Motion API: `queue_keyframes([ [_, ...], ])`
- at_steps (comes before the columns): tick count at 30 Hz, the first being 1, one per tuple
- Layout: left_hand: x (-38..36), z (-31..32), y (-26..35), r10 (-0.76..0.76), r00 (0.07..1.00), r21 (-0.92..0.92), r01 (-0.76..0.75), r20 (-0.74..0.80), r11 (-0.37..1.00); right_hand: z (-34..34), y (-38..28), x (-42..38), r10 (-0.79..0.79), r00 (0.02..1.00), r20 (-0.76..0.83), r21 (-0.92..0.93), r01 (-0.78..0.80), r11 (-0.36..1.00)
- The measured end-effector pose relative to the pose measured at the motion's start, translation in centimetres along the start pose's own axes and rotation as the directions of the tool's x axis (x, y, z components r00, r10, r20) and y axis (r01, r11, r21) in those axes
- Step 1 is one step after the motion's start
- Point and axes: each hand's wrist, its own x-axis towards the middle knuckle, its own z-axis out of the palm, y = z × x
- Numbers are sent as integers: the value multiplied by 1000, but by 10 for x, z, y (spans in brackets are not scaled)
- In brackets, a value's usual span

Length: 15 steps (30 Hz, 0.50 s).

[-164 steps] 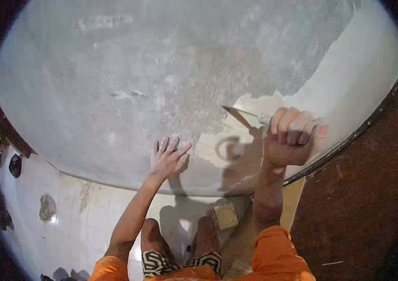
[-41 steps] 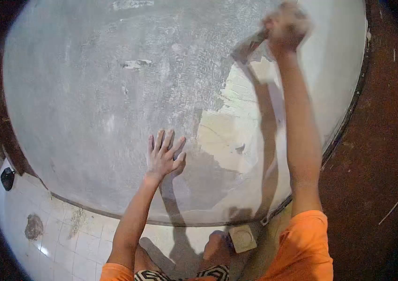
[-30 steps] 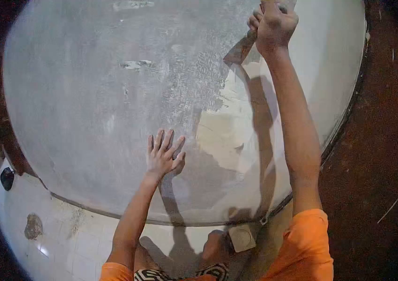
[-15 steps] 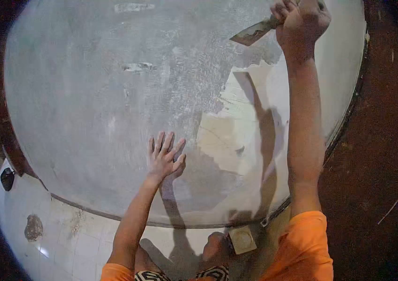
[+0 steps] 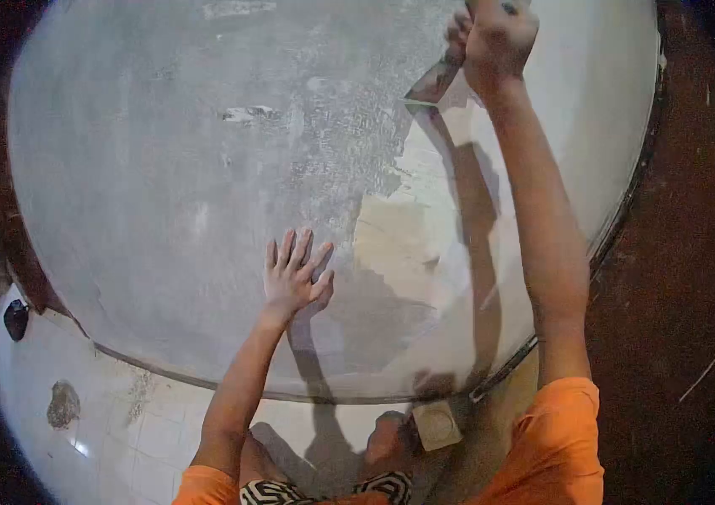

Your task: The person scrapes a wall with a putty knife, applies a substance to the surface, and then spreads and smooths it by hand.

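My right hand (image 5: pixel 499 46) is closed round the handle of a putty knife (image 5: pixel 433 84), at the top of the view. The knife's blade edge meets the large grey surface (image 5: pixel 147 168) at the border of a paler patch (image 5: pixel 395 231), where the grey coat ends in a ragged line. Lower down, my left hand (image 5: pixel 294 273) lies on the grey coat, fingers spread, holding nothing. Shadows of both arms fall across the surface.
A dark strip (image 5: pixel 180 376) edges the surface at the bottom, with white floor tiles (image 5: pixel 117 429) below. On the floor are a small square block (image 5: pixel 435 425), a greyish lump (image 5: pixel 63 405) and a dark object (image 5: pixel 15 320). A brown area (image 5: pixel 669 337) lies to the right.
My right hand has moved left with the putty knife, and the blade has come down from above the surface onto the coat's ragged border. My left hand stays in place.
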Motion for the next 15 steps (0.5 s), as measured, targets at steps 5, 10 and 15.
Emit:
queue_keyframes([
  [5, 1, 5, 0, -9, 1000, -20, 8, -25, 1000, -29, 29, 14, -212, 977, -10, 114, 212, 971],
  [10, 4, 1, 0, -17, 999, -32, 16, -30, 999, -2, 16, -24, 239, 971, -14, -61, -239, 969],
  [15, 0, 6, -1, -13, 1000, -12, 12, -11, 1000, -11, 9, -12, -27, 1000, 7, 177, 25, 984],
])
